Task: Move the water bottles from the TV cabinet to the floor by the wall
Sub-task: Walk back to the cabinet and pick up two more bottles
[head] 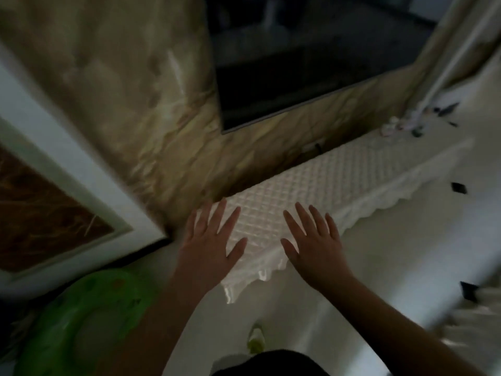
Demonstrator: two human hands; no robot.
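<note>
The TV cabinet [406, 213] is white and runs from the middle to the right. A white quilted cloth [325, 183] with a scalloped edge covers its top. My left hand [208, 240] and my right hand [317, 240] are both spread with straight fingers over the near end of the cloth, holding nothing. No water bottle shows plainly on the cabinet top. A small, blurred bottle-like thing [256, 339] with a pale top and yellow-green base stands on the floor below, between my arms.
A dark TV screen [298, 63] hangs on the marbled beige wall [122, 90] above the cabinet. Small cluttered items [401, 126] lie at the cabinet's far end. A framed picture [54, 191] leans at left, with a green plastic stool [89, 321] below it.
</note>
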